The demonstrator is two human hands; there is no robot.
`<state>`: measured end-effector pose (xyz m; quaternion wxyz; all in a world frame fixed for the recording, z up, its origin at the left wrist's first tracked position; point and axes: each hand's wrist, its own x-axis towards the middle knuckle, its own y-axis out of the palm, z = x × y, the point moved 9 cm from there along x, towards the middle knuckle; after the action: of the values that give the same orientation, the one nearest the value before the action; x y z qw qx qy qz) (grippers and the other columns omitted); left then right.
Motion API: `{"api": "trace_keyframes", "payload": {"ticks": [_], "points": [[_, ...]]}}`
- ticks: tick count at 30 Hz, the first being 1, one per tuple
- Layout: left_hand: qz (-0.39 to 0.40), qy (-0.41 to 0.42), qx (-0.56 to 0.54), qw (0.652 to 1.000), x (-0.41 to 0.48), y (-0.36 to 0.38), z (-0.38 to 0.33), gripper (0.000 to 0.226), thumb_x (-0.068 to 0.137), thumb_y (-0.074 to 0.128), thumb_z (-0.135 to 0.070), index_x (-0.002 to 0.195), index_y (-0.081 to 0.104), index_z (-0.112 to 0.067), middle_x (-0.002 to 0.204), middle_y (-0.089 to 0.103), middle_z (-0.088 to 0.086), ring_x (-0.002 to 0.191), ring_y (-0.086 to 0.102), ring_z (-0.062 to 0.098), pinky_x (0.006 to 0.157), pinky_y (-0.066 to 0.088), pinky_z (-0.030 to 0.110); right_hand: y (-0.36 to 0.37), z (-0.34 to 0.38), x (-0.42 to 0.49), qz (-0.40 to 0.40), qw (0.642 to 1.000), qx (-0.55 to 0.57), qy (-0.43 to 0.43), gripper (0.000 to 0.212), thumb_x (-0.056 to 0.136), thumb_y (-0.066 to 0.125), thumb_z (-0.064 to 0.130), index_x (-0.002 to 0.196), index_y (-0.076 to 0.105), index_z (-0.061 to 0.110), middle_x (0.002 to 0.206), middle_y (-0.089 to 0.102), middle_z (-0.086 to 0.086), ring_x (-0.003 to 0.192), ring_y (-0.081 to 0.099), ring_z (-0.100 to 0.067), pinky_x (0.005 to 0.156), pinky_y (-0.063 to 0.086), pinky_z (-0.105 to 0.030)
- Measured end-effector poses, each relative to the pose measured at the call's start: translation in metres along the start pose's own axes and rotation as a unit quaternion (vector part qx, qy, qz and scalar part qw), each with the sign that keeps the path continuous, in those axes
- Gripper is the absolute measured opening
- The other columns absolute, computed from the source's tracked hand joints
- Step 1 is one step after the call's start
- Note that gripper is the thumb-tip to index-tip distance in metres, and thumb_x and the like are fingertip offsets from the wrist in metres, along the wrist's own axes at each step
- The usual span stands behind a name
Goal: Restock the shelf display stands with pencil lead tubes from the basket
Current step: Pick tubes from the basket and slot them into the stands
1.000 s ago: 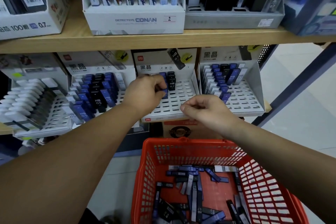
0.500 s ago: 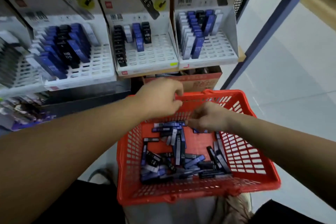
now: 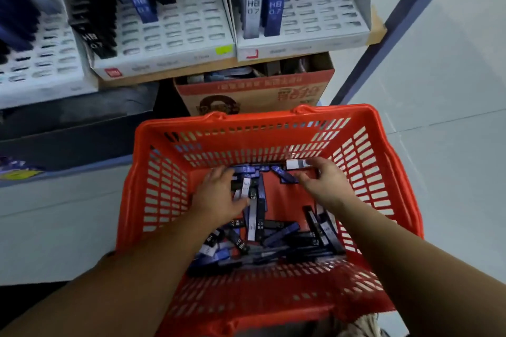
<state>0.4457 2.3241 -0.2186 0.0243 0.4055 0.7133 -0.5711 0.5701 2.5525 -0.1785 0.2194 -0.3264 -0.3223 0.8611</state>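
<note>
A red plastic basket (image 3: pixel 394 200) sits low in front of me with several loose blue, black and white pencil lead tubes (image 3: pixel 273 232) in its bottom. Both my hands are inside it. My left hand (image 3: pixel 219 197) lies spread over tubes near the back left, fingers fairly straight and touching them. My right hand (image 3: pixel 321 182) reaches to the back right, its fingertips at a white tube (image 3: pixel 295 163) and its thumb stretched out to the left. Above, the middle display stand (image 3: pixel 175 35) holds a few upright tubes and many bare slots. The right stand (image 3: pixel 323 19) is also partly filled.
A third stand (image 3: pixel 41 63) at the left is fuller. Under the shelf stands an open cardboard box (image 3: pixel 254 90) behind the basket. A blue shelf post (image 3: pixel 383 35) slants up on the right, with pale floor (image 3: pixel 451 117) beyond it.
My left hand left the middle stand and both hands dropped into the basket. My view tilted down from the shelf to the basket.
</note>
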Motion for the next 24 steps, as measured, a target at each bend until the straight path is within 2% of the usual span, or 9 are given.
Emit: {"api": "trace_keyframes", "payload": {"ticks": [3, 6, 9, 12, 15, 18, 20, 24], "points": [[-0.006, 0.013, 0.048, 0.999, 0.012, 0.009, 0.004, 0.107, 0.083, 0.066, -0.074, 0.164, 0.019, -0.022, 0.171, 0.017, 0.004, 0.158, 0.011, 0.028, 0.127, 0.019, 0.046, 0.023, -0.007, 0.022, 0.016, 0.999, -0.025, -0.032, 0.048, 0.09, 0.073, 0.042, 0.13, 0.063, 0.017, 0.126, 0.063, -0.005, 0.119, 0.059, -0.024, 0.105, 0.049, -0.042], [0.009, 0.008, 0.063, 0.998, 0.023, 0.019, 0.003, 0.12, 0.077, 0.066, -0.079, 0.165, 0.007, -0.022, 0.171, 0.013, 0.003, 0.158, 0.005, 0.03, 0.127, 0.013, 0.047, 0.039, -0.016, 0.032, 0.037, 0.992, -0.109, -0.044, 0.065, 0.092, 0.072, 0.041, 0.147, 0.047, 0.018, 0.146, 0.051, -0.003, 0.141, 0.038, -0.026, 0.118, 0.035, -0.044], [0.017, -0.008, 0.071, 0.997, 0.03, 0.028, 0.004, 0.128, 0.07, 0.068, -0.083, 0.164, 0.005, -0.024, 0.166, 0.015, 0.003, 0.153, 0.013, 0.03, 0.125, 0.018, 0.047, 0.043, -0.024, 0.037, 0.011, 0.979, -0.19, -0.079, 0.08, 0.088, 0.072, 0.048, 0.153, 0.037, 0.02, 0.152, 0.044, -0.003, 0.144, 0.031, -0.027, 0.12, 0.032, -0.047], [-0.005, -0.023, 0.078, 0.997, 0.033, 0.032, 0.002, 0.13, 0.064, 0.072, -0.084, 0.162, 0.01, -0.026, 0.156, 0.023, 0.002, 0.143, 0.024, 0.028, 0.119, 0.028, 0.045, 0.052, -0.033, 0.038, 0.046, 0.964, -0.258, -0.053, 0.092, 0.083, 0.073, 0.062, 0.156, 0.03, 0.025, 0.151, 0.036, -0.005, 0.142, 0.029, -0.03, 0.119, 0.032, -0.047], [-0.008, -0.058, 0.067, 0.996, 0.034, 0.033, 0.003, 0.123, 0.061, 0.073, -0.085, 0.156, 0.02, -0.027, 0.146, 0.031, 0.001, 0.134, 0.032, 0.027, 0.11, 0.036, 0.045, 0.059, -0.043, 0.037, 0.085, 0.966, -0.245, -0.007, 0.099, 0.078, 0.08, 0.061, 0.155, 0.028, 0.028, 0.152, 0.033, -0.006, 0.143, 0.035, -0.031, 0.119, 0.035, -0.048], [0.012, -0.109, 0.021, 0.994, 0.034, 0.038, 0.011, 0.109, 0.06, 0.078, -0.08, 0.146, 0.031, -0.029, 0.142, 0.033, 0.002, 0.132, 0.033, 0.028, 0.106, 0.042, 0.048, 0.061, -0.048, 0.033, 0.09, 0.981, -0.172, 0.028, 0.09, 0.074, 0.086, 0.056, 0.146, 0.039, 0.031, 0.148, 0.034, -0.004, 0.139, 0.042, -0.03, 0.115, 0.042, -0.05], [0.012, -0.13, 0.001, 0.992, 0.034, 0.039, 0.013, 0.102, 0.062, 0.079, -0.075, 0.142, 0.033, -0.032, 0.14, 0.033, 0.002, 0.132, 0.033, 0.028, 0.103, 0.044, 0.051, 0.063, -0.05, 0.029, 0.09, 0.981, -0.17, 0.035, 0.088, 0.069, 0.085, 0.064, 0.141, 0.045, 0.031, 0.147, 0.033, -0.003, 0.14, 0.039, -0.029, 0.116, 0.042, -0.05], [0.005, -0.151, -0.02, 0.988, 0.033, 0.041, 0.013, 0.089, 0.069, 0.078, -0.064, 0.139, 0.035, -0.031, 0.138, 0.039, 0.002, 0.131, 0.035, 0.028, 0.099, 0.047, 0.05, 0.068, -0.057, 0.02, 0.122, 0.969, -0.21, 0.034, 0.113, 0.055, 0.089, 0.071, 0.147, 0.035, 0.033, 0.148, 0.028, -0.004, 0.143, 0.029, -0.03, 0.12, 0.033, -0.051]]}}
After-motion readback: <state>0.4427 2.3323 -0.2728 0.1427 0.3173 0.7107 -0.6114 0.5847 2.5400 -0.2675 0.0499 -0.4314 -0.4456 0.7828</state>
